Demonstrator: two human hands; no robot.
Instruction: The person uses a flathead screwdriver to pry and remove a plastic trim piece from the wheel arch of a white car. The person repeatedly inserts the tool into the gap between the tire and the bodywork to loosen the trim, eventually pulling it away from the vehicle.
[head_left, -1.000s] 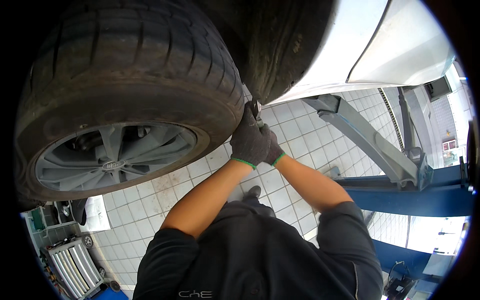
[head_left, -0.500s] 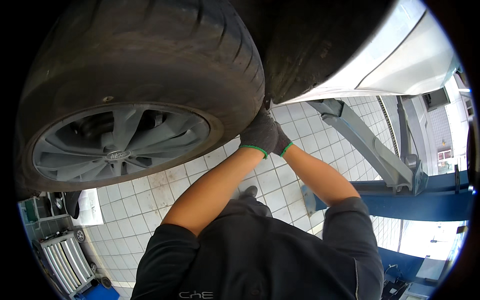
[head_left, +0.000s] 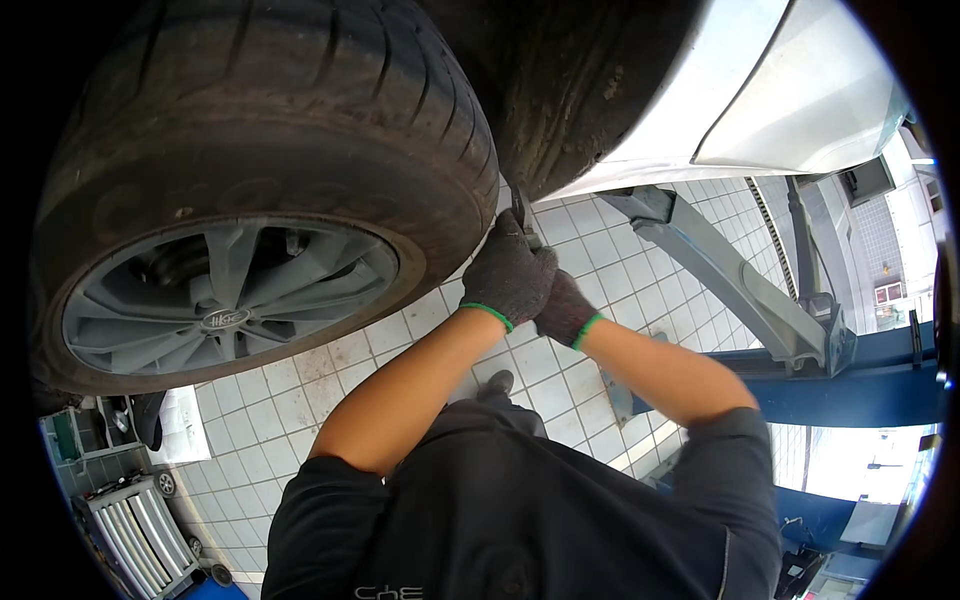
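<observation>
Head view: both gloved hands meet just behind the tyre (head_left: 270, 130), the left hand (head_left: 508, 275) curled shut round a dark tool (head_left: 520, 208) whose tip runs up past the fingertips into the wheel arch (head_left: 580, 90), the right hand (head_left: 567, 310) tucked under it with its fingers folded, though what they grip I cannot tell. For a clean turn I would judge it best to keep the tool square on its seat, wrists in line, pulling steadily so the knit gloves do not slip. Beside the knuckles, the ribbed rubber tread curves round a grey spoked rim (head_left: 225, 300); above them is the smooth silver body (head_left: 760, 90), far below a glossy white tiled floor (head_left: 300, 400), and to the right the lift arm (head_left: 730, 270).
</observation>
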